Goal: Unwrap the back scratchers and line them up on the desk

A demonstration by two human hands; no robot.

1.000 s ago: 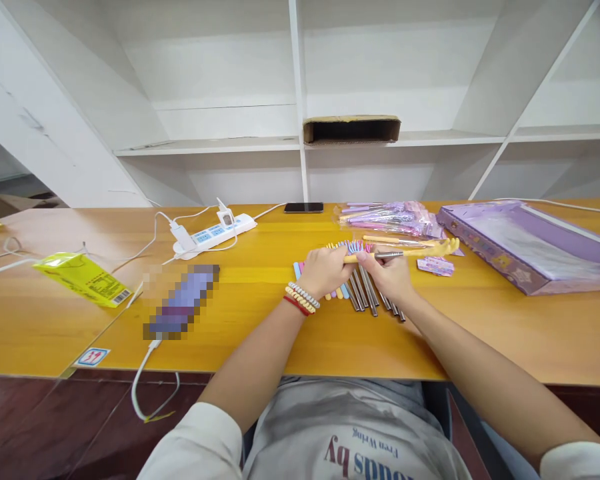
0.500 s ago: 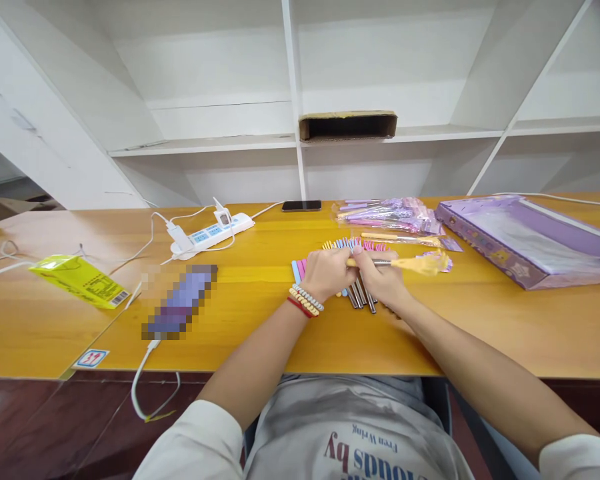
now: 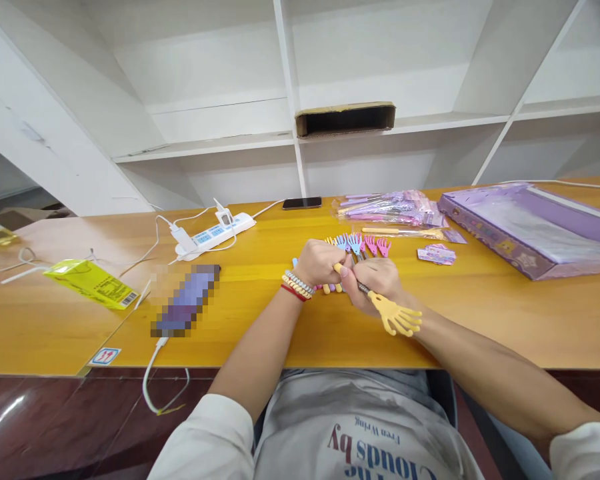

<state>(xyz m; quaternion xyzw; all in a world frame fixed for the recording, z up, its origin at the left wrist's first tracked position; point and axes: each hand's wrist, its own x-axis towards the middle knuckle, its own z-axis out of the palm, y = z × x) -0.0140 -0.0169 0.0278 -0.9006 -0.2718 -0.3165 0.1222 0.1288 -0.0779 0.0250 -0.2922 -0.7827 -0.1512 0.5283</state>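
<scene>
A yellow hand-shaped back scratcher (image 3: 396, 316) points to the lower right, its metal rod running between my hands. My left hand (image 3: 322, 261) is closed round its yellow handle end. My right hand (image 3: 374, 281) is closed on the rod, nearer the yellow head. Behind my hands, several back scratchers with blue, yellow and pink heads (image 3: 382, 247) lie side by side on the table, their lower parts mostly hidden. A small purple-pink card (image 3: 437, 254) lies to the right of them.
Wrapped back scratchers (image 3: 405, 208) and a purple tray box (image 3: 517, 257) are at the back right. To the left are a power strip (image 3: 215, 235), a pixelated phone (image 3: 187, 300) and a yellow carton (image 3: 93, 283). A black phone (image 3: 302, 203) lies near the shelf (image 3: 220, 147).
The yellow back scratcher has swung from level to pointing down right, its head now nearer me. My hands have shifted, uncovering the coloured heads and the card.
</scene>
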